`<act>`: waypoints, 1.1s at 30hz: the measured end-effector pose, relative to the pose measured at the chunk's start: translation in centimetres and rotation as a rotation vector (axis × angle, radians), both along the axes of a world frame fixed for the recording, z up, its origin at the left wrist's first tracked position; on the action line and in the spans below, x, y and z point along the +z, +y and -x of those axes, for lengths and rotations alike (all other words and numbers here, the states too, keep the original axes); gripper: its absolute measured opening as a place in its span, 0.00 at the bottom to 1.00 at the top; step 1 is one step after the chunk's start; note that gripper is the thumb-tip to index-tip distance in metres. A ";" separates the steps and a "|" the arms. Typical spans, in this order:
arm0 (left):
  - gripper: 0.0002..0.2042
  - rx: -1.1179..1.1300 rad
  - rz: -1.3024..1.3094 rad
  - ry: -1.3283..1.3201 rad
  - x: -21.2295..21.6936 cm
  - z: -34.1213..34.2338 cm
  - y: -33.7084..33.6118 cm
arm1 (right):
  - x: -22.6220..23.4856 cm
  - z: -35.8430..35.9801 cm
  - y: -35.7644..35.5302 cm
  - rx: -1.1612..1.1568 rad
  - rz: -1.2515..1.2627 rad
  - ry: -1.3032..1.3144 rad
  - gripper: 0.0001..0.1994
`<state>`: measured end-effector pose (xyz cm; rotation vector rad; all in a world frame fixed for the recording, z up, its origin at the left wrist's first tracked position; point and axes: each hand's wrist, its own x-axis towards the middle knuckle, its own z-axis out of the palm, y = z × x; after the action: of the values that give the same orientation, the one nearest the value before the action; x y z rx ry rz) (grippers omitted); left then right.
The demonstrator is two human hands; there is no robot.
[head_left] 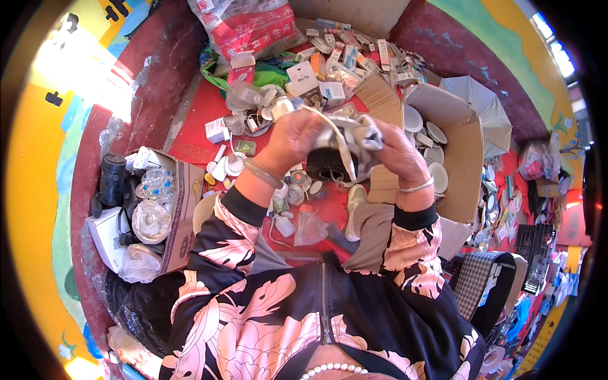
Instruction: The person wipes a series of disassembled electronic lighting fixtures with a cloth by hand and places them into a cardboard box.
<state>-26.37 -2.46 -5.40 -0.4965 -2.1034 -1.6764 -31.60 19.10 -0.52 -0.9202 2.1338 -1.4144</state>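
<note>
Both hands meet at mid-picture over a red floor mat [193, 136]. Left hand [292, 136] is closed round the upper end of a crumpled bundle of pale plastic wrap [354, 134], and right hand [398, 155] grips its other end; under the wrap hangs a dark rounded object [326, 166], too hidden to make out. A clear bangle sits on the left wrist, a thin silvery one on the right.

Just below the bundle small round caps and clear bottles lie scattered on the mat, leaving little bare red. To the right, close to the right hand, stands an open cardboard box [459, 142] with stiff brown walls, holding smooth white discs [436, 155]. To the left, well apart, a second carton [183, 209] holds clear, glossy plastic parts and a black cylinder. Beyond the hands a heap of small printed packets [354, 54] and a bulging plastic sack [250, 25] crowd the far edge of the mat, against a dark red curved wall. Freest ground is the strip of mat at the left.
</note>
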 end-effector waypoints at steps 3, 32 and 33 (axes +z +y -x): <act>0.11 -0.037 0.193 -0.056 -1.4 0.1 0.9 | -1.0 0.0 -0.6 0.065 -0.151 0.248 0.16; 0.16 -0.016 -1.324 -0.194 -1.3 2.1 -2.6 | -5.1 0.5 -2.4 -0.414 0.859 -0.450 0.12; 0.17 -0.027 -1.337 -0.179 -1.7 2.1 -3.1 | -5.2 1.7 -1.1 -0.503 0.851 -0.405 0.11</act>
<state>-28.47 -5.61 -7.07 0.0740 -0.6466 -2.6646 -33.34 18.03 -5.67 -0.2634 1.4813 -2.5931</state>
